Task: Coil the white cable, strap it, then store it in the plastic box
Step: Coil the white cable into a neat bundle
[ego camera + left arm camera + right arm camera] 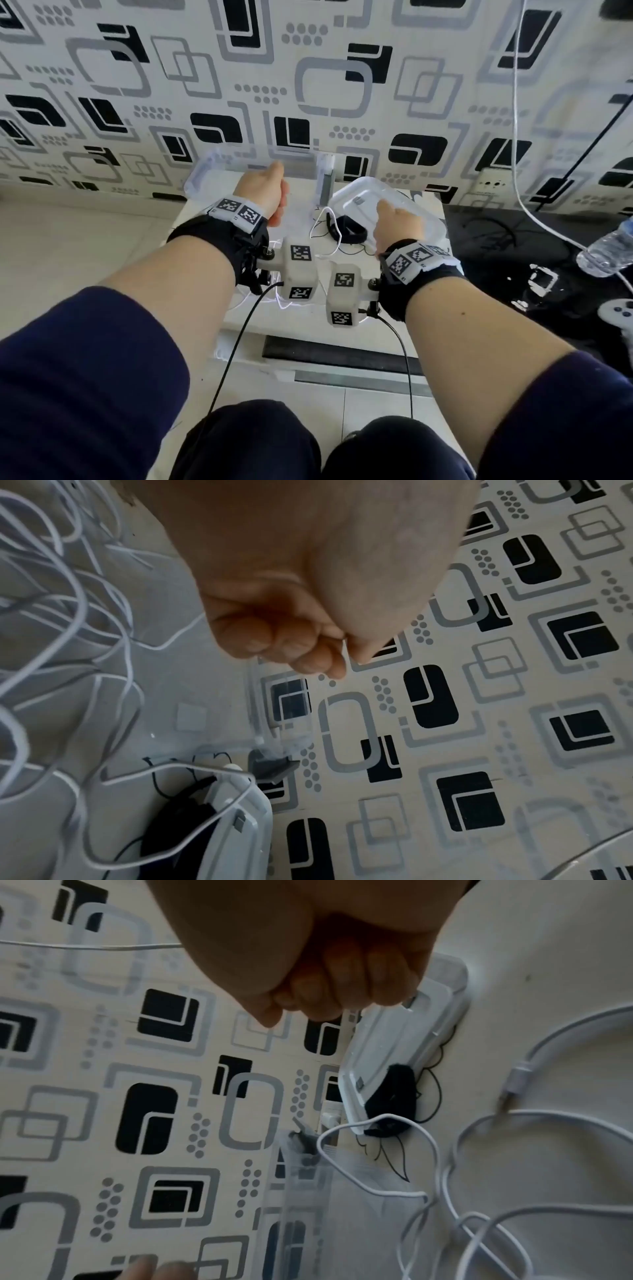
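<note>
The left hand reaches to about 11 o'clock over the small white table, fingers curled and pinching the near rim of the clear plastic box, which stands open against the patterned wall. The right hand, at about 1 o'clock, has its fingers curled round the edge of the clear lid, holding it tilted above the tabletop. Under the lid's near edge lies a black strap. The white cable is loose and uncoiled: one loop lies between the two hands beside the strap, and the left wrist view shows many tangled loops spread over the table toward 6 o'clock, outside the box. At 3 o'clock a water bottle and a game controller lie on a dark surface.
</note>
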